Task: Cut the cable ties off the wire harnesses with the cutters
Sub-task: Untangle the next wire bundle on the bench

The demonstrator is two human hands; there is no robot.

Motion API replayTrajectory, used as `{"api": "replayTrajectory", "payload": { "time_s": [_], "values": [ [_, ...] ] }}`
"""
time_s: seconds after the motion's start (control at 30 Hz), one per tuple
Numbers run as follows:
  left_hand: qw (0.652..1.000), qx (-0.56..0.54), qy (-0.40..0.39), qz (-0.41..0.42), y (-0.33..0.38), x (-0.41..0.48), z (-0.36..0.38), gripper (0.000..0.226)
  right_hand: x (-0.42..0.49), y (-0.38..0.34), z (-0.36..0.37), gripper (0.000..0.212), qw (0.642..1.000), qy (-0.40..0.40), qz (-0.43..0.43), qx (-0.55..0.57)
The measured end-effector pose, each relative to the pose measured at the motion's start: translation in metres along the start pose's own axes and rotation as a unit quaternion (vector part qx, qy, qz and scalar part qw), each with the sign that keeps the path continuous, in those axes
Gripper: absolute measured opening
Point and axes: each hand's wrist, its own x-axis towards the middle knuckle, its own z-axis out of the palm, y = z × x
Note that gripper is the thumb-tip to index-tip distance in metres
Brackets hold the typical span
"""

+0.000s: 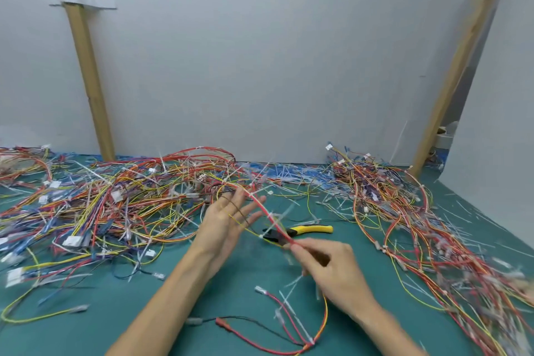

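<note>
**harness held in both hands, cutters lying unused on mat**

left hand (231, 220): raised above the mat, fingers straight and spread, gripping nothing. thin yellow and dark strands of the held harness (261, 208) lie across the fingers, and its red wire passes just by the fingertips.

right hand (326, 266): nearer the person and lower, thumb and fingers pinching the red wire of the same harness. the exact finger contact is blurred.

held harness: the red wire comes out of the left pile (115, 205), runs past the left fingertips and slopes down to the right hand. below that hand, red and orange leads loop down towards the near edge of the mat, where red and black branches lie flat. a white cable tie (271, 214) sits on the red wire between the two hands; its detail is blurred.

cutters (309, 230): yellow handles, dark head, lying flat on the green mat (231, 283) just beyond the right hand, under the raised wire. neither hand touches them.

surroundings: a dense tangle of multicoloured harnesses covers the left of the mat, and a second heap, the right pile (398, 205), runs down the right side. loose white ties (289, 179) are scattered along the far edge between the piles. white panels (260, 52) with two wooden posts (83, 61) stand behind.
</note>
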Motion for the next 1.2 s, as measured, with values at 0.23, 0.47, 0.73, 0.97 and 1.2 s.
{"api": "replayTrajectory", "payload": {
  "time_s": [0.23, 0.47, 0.73, 0.97, 1.2],
  "values": [
    [0.998, 0.033, 0.001, 0.052, 0.006, -0.001, 0.013, 0.017, -0.004, 0.016, 0.007, 0.029, 0.99, -0.02, -0.055, -0.13],
    [0.976, 0.183, 0.018, 0.112, 0.033, 0.027, 0.038, 0.03, -0.008, 0.01, 0.017, 0.023, 0.964, 0.09, -0.121, -0.22],
    [0.942, 0.314, -0.025, 0.116, 0.015, 0.041, 0.068, 0.032, -0.003, 0.011, -0.003, 0.033, 0.985, 0.152, -0.024, -0.076],
    [0.933, 0.339, -0.089, 0.077, -0.035, 0.015, 0.075, 0.017, 0.022, 0.018, -0.019, 0.019, 0.974, 0.172, 0.076, 0.129],
    [0.952, 0.297, -0.054, 0.056, -0.066, 0.003, 0.055, 0.016, 0.035, 0.03, -0.007, 0.018, 0.966, 0.037, 0.1, 0.237]
  ]
}}
